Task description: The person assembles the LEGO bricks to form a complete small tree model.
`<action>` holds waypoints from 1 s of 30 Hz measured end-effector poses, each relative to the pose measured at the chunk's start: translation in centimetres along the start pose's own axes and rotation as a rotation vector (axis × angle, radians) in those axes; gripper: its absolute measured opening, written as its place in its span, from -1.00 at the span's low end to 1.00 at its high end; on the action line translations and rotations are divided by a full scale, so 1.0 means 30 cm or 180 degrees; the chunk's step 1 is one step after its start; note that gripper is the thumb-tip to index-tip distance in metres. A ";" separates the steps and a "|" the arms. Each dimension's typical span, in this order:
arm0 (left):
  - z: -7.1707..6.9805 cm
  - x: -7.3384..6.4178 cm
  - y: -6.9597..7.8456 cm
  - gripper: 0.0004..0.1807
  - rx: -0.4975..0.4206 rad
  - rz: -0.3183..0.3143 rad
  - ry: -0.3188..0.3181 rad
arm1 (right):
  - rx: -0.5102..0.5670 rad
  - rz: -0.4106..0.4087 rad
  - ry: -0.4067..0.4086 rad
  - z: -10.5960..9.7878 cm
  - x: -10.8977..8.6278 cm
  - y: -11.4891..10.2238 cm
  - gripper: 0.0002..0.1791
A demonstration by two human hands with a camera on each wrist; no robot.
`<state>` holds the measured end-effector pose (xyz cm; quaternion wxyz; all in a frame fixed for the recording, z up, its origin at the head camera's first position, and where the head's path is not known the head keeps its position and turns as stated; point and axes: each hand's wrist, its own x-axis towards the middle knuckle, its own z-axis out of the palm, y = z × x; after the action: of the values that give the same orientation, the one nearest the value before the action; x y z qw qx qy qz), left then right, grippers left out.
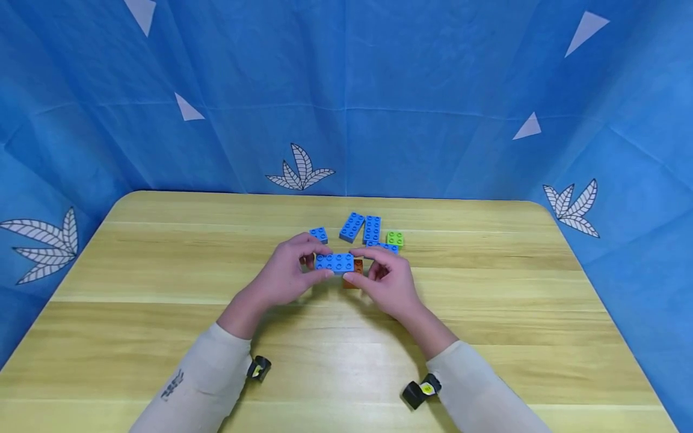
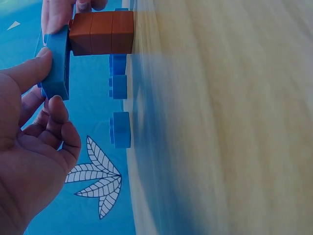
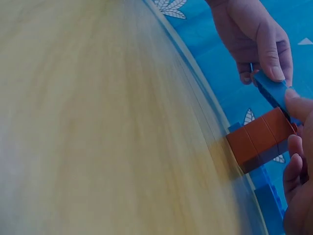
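A long blue building brick (image 1: pixel 334 263), studs up, is held level between both hands. My left hand (image 1: pixel 286 272) pinches its left end between thumb and fingers. At the right end, the thumb and index finger of my right hand (image 1: pixel 391 282) grip it. Beneath that right end stands an orange-brown stack (image 2: pixel 101 33) of three bricks on the table. The blue brick lies over the top of the stack and sticks out to the left. Whether it is pressed fully onto the studs cannot be told.
Behind the hands lie loose bricks: a short blue one (image 1: pixel 319 234), two long blue ones (image 1: pixel 352 227) side by side, another long blue brick (image 1: pixel 391 247) partly hidden by the right hand, and a green brick (image 1: pixel 396 238). A blue curtain (image 1: pixel 433 120) hangs behind the wooden table (image 1: pixel 162 258).
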<state>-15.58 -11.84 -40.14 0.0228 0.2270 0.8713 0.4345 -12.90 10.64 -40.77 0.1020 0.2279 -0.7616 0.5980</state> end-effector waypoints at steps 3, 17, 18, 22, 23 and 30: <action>0.001 0.001 0.000 -0.66 -0.0012 0.0039 0.0034 | 0.0005 0.0086 0.0011 0.002 0.002 0.001 -0.63; 0.031 0.001 -0.008 -0.68 -0.0086 0.0237 0.0229 | -0.0055 0.0340 -0.0023 -0.009 0.007 0.008 -0.67; 0.034 0.001 -0.009 -0.68 -0.0101 0.0227 0.0239 | -0.0055 0.0338 -0.0032 -0.010 0.007 0.008 -0.67; 0.046 -0.001 -0.018 -0.67 -0.0184 0.0201 0.0260 | -0.0038 0.0367 -0.0062 -0.012 0.008 0.008 -0.68; 0.048 -0.001 -0.021 -0.67 -0.0201 0.0178 0.0267 | -0.0027 0.0383 -0.0066 -0.011 0.008 0.008 -0.69; 0.055 -0.008 -0.041 -0.59 -0.0290 0.0078 0.0394 | -0.0044 0.0462 -0.0137 -0.007 0.010 0.036 -0.65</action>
<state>-15.45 -11.34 -42.14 -0.0261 0.2091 0.8475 0.4871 -13.71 10.97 -41.52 0.0435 0.1842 -0.7823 0.5935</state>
